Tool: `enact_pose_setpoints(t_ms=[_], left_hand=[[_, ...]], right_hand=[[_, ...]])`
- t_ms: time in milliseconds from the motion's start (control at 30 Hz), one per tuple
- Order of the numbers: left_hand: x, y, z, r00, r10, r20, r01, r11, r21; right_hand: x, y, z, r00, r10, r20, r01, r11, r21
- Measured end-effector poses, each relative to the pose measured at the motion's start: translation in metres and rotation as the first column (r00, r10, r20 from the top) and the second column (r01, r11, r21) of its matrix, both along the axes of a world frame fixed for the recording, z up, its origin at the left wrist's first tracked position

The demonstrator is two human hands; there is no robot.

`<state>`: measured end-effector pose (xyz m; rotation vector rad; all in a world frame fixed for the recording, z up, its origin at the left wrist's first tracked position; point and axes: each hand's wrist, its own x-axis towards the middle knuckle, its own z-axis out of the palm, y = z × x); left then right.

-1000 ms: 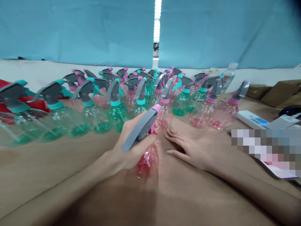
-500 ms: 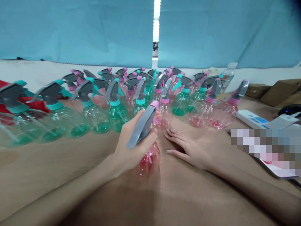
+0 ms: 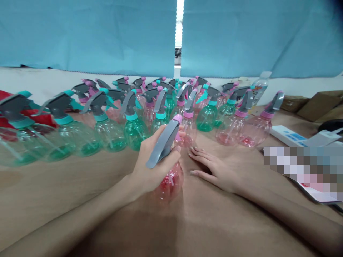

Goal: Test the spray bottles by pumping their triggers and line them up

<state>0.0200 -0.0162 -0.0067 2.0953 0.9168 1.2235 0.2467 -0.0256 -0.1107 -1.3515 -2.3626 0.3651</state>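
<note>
My left hand is wrapped round the neck of a pink spray bottle with a grey and pink trigger head. Its clear pink body stands on the brown table top, and my fingers hide the collar and part of the trigger. To the right of that bottle, my right hand lies flat on the table, fingers stretched out and holding nothing. Just beyond both hands stand a green spray bottle and another pink spray bottle.
Several more green and pink spray bottles fill the table's back and left side. At right are a white device, a partly blurred-out flat object, and brown cardboard. A clear drink bottle stands before the blue curtain.
Almost nothing differs. The whole view has shifted very slightly; my left hand keeps its hold on the pink spray bottle and my right hand stays flat.
</note>
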Motion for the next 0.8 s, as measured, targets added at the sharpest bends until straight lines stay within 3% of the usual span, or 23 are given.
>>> enact_pose_setpoints(t_ms=[800], left_hand=[[0.0001,0.0008,0.0007,1.000,-0.006,0.010,0.007,0.997,-0.072]], right_hand=[[0.0001,-0.0007,0.0007,1.000,0.000,-0.011,0.000,1.000,0.009]])
